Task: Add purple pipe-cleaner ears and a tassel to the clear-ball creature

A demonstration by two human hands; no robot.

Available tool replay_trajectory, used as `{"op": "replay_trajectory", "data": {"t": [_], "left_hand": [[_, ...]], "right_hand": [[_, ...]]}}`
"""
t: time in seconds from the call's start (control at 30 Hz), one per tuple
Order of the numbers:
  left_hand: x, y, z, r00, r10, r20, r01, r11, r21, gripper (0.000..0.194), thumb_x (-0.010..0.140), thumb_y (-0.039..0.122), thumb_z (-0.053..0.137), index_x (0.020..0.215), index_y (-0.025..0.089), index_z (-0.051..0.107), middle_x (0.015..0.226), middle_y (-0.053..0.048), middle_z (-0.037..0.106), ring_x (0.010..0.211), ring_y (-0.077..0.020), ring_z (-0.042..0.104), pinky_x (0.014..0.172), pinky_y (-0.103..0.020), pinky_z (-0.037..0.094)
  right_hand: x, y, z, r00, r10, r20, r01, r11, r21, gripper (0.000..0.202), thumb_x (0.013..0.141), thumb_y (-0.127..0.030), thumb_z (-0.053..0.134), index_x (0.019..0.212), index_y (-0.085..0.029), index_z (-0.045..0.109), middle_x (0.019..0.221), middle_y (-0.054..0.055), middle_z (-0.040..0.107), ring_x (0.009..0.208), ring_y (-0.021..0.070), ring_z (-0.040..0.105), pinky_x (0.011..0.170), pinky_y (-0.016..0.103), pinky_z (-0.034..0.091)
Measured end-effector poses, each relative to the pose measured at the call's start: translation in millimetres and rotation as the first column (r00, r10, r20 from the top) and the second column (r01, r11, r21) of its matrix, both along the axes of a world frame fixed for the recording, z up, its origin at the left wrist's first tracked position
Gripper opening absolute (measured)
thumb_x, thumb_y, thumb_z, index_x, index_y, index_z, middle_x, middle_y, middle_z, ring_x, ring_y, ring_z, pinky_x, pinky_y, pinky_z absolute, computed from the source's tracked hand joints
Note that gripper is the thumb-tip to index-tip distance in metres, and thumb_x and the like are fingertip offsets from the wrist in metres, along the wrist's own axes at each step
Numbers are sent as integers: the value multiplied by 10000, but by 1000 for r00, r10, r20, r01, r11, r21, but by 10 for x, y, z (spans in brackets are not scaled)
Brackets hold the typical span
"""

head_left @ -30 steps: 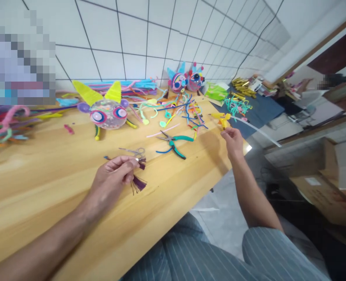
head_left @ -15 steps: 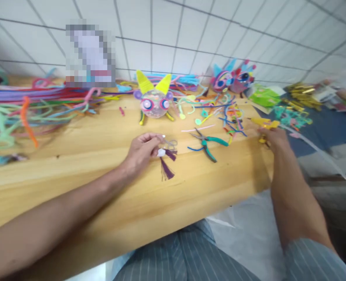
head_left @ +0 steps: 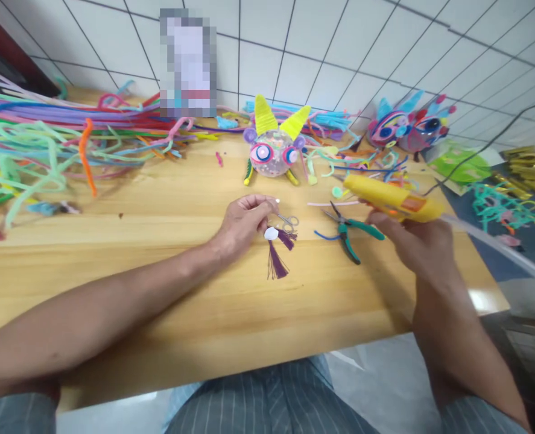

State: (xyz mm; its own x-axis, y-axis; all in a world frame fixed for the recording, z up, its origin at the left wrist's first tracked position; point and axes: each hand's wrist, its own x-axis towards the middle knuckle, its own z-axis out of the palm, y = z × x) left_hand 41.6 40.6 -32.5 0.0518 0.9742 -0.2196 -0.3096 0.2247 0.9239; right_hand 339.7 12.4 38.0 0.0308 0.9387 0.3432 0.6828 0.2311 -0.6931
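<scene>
My left hand (head_left: 249, 223) is closed in a pinch over the table, with the white piece (head_left: 271, 233) of two dark purple tassels (head_left: 277, 265) at its fingertips. A tiny white bit shows by the index fingertip; what it belongs to is too small to tell. Behind the tassels, the silver loops of small scissors (head_left: 289, 223) are partly hidden. My right hand (head_left: 423, 241) grips a yellow glue gun (head_left: 391, 199), raised above the table with its nozzle towards the left. A long clear glue stick (head_left: 506, 247) sticks out of its back. Green-handled pliers (head_left: 349, 232) lie open between my hands.
A clear ball figure (head_left: 271, 160) with yellow ears stands ahead, with two similar figures (head_left: 387, 126) at the back right. Pipe cleaners (head_left: 45, 138) heap on the left. Teal pipe cleaner scraps (head_left: 505, 205) lie at right. The gun's black cord (head_left: 479, 144) runs to the upper right.
My right hand has lifted the glue gun from the table's right side and brought it left, over the pliers. My left hand keeps its pinch by the tassels. The view has shifted.
</scene>
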Motion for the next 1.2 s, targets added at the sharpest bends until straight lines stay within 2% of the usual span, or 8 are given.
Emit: {"op": "replay_trajectory", "data": {"t": [0.1,0.2,0.3,0.4,0.57,0.8,0.93,1.2], "left_hand": [[-1,4,22,1000,5,0,-5,1000,15,118,748,249,791,797,145,768,650,-3,690,454,-48,457,466,-199,352],[27,4,73,999,20,-29,-20,1000,18,129,753,261,794,790,142,759,580,16,643,445,-51,455,474,-198,359],[91,25,121,997,23,-69,-24,1000,-5,120,741,244,781,779,133,752,515,38,577,436,-54,445,466,-198,351],[179,69,141,997,36,-65,-37,999,-14,126,733,237,771,800,134,747,520,43,571,421,-51,423,441,-201,325],[300,98,110,999,31,-43,-32,999,-22,128,721,234,755,791,128,740,553,31,593,397,-41,394,398,-200,258],[295,83,75,999,-1,-46,0,1000,-27,115,736,223,774,791,125,751,498,46,542,402,-41,382,398,-192,243],[292,73,99,998,-8,-60,5,999,-52,105,757,211,774,811,123,760,481,60,526,397,-38,362,399,-191,249],[311,71,105,999,-9,-50,6,998,-61,61,791,199,760,785,139,751,495,62,551,407,-39,367,404,-201,261]], "right_hand": [[-135,-4,-87,963,207,174,-211,978,4,150,916,-374,740,914,-226,715,836,30,734,766,211,694,712,335,567],[-220,-7,-156,908,303,289,-326,945,32,184,973,-351,684,1110,-238,732,946,53,773,823,240,731,745,365,595],[-278,-37,-206,904,292,311,-324,945,54,279,986,-331,679,1255,-266,707,1036,60,800,886,263,766,772,385,619],[-293,-65,-252,900,280,335,-319,945,67,281,999,-309,661,1276,-282,699,1081,66,810,940,282,783,789,400,629],[-256,-44,-341,859,336,387,-391,918,71,288,1021,-265,605,1303,-283,665,1128,75,813,983,292,801,798,413,636],[-186,4,-476,820,338,462,-425,900,95,360,1003,-227,620,1362,-257,619,1177,121,801,1042,317,800,831,447,638],[-193,-8,-454,808,333,486,-432,896,104,386,1006,-215,608,1385,-281,594,1222,118,791,1076,319,793,838,455,638],[-256,-11,-413,787,306,535,-441,886,142,320,1012,-212,613,1326,-266,578,1090,101,796,938,292,802,759,405,640]]}}
